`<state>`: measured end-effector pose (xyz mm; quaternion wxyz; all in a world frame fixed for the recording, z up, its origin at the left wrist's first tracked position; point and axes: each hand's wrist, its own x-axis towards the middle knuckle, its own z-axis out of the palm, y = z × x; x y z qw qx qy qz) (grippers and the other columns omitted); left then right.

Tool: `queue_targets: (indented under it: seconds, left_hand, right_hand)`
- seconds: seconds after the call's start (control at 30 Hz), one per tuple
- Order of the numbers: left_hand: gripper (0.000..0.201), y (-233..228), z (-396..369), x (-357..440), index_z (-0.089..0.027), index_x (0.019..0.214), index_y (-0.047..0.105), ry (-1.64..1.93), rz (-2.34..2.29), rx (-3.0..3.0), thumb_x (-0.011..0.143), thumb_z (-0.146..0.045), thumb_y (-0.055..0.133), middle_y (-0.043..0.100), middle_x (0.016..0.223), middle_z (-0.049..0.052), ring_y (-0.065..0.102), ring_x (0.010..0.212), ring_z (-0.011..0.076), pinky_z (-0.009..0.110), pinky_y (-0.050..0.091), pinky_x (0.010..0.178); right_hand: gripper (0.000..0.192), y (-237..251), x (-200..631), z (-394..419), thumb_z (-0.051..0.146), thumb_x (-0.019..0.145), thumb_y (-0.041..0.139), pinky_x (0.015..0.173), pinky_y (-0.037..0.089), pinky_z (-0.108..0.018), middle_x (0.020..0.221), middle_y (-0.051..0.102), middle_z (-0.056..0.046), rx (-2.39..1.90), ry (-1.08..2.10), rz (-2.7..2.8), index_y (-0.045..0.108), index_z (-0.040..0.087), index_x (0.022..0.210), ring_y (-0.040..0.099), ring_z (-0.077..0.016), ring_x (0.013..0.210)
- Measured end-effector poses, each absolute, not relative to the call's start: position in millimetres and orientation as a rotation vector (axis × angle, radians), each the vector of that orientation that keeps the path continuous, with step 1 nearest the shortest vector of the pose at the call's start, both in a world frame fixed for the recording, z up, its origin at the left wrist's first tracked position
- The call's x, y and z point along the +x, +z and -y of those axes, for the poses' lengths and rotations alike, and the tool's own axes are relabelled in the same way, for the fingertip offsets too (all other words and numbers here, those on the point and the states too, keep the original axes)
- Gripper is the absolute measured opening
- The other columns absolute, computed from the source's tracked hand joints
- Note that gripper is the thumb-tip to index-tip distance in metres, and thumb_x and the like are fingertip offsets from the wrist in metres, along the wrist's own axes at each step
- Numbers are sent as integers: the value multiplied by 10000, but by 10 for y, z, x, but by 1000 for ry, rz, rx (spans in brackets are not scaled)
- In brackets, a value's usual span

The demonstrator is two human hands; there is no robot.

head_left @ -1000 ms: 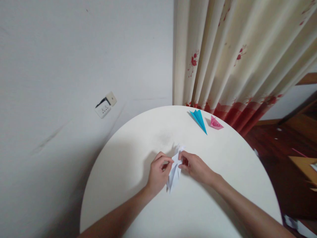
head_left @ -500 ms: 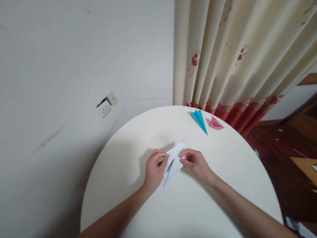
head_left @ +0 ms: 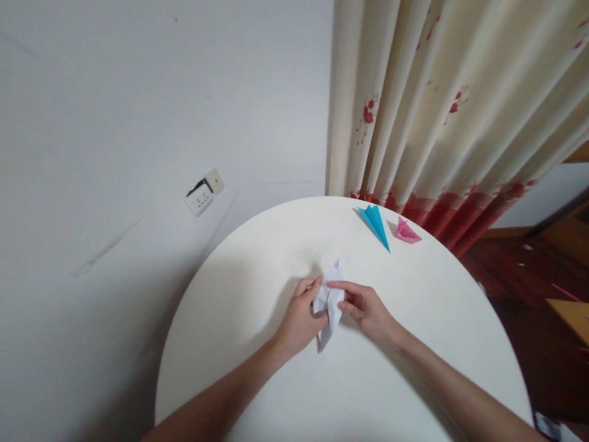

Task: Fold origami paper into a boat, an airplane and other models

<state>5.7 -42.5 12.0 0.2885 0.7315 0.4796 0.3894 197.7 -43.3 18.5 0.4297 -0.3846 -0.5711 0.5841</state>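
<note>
- Left hand, at the paper's eight o'clock, clamps it, likely for steadiness.
- Right hand, three o'clock: thumb and forefinger touch paper; I can't tell whether they pinch.
- Paper: between hands, over mid-table.
- Plane, one o'clock; boat, nearer two: perhaps so placed for elbow room.

A white folded paper, long, narrow and creased, shows below and slightly right of the frame's centre. It slants, its upper end leaning right, its lower end tapering toward the lower left.
</note>
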Motion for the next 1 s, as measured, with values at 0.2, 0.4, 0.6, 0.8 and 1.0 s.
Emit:
queue_targets:
  seconds: [0.2,0.4,0.6,0.8,1.0]
  left_hand:
    - [537,114,431,38,-165,1445,537,944,-1269,2084,920,-80,464,640,1183,127,641,1094,213,354,543,988]
    - [394,147,430,47,-173,1332,639,1010,-1321,2128,1013,-170,410,690,1240,126,653,1159,231,395,530,1034]
    - [430,203,560,78,-186,1401,594,1117,-1293,2116,999,-159,442,667,1335,107,641,1222,208,359,512,1081]
    - [385,228,500,39,-160,1296,677,1173,-1346,1996,990,-163,444,702,1291,116,675,1183,225,395,536,1054]
    - [336,367,466,14,-166,1089,749,1175,-1313,1860,989,-220,433,766,1068,82,725,933,207,332,582,868]
  right_hand:
    - [339,171,2011,433,360,916,618,720,465,-293,918,637,-22,-1035,1221,1634,720,234,1213,544,-166,770]
    - [254,279,1899,514,397,944,601,830,494,-368,987,663,-96,-1313,773,1872,702,187,1044,605,-234,896]
    - [250,314,1756,622,388,872,682,796,491,-446,1147,616,-208,-1746,147,2042,674,159,971,549,-372,1053]
    - [155,270,1790,613,103,897,565,751,450,-357,968,667,-129,-1771,89,2123,663,185,985,618,-276,903]
    - [190,346,1916,543,109,918,535,689,408,-330,825,665,-76,-1732,56,2050,592,215,770,629,-235,788]
